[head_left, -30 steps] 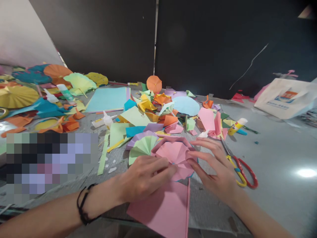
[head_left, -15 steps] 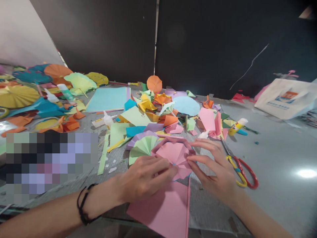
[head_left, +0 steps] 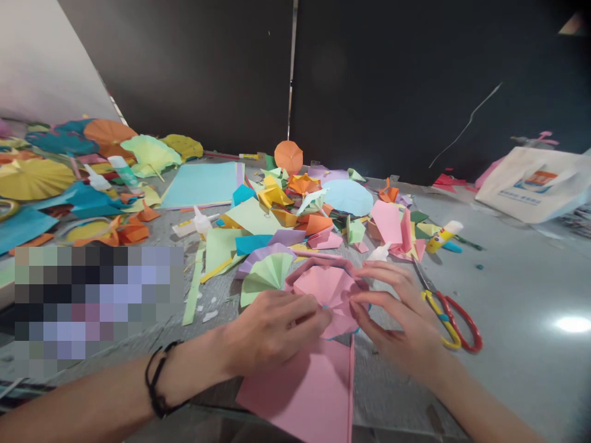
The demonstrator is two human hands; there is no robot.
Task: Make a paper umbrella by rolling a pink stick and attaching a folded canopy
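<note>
A pink pleated paper round (head_left: 323,282) lies in front of me, with bits of blue at its centre and lower edge. My left hand (head_left: 277,332) has its fingers closed on the round near the middle; the fingertips are partly hidden. My right hand (head_left: 399,307) pinches the right edge between thumb and fingers. Beneath my left hand, a flat pink paper sheet (head_left: 305,394) reaches over the table's front edge. A green pleated paper fan (head_left: 266,278) and a purple paper fan (head_left: 258,259) lie to the left of the round.
Scissors (head_left: 450,320) with red and yellow handles lie right of my right hand. A yellow glue stick (head_left: 444,237) and white glue bottle (head_left: 201,220) sit among paper scraps (head_left: 252,216). A white bag (head_left: 530,184) stands at the right. Part of the left side is pixelated.
The pink round has shifted slightly right between my hands, which stay nearly in place. A blue sheet now covers orange scraps at the far left.
</note>
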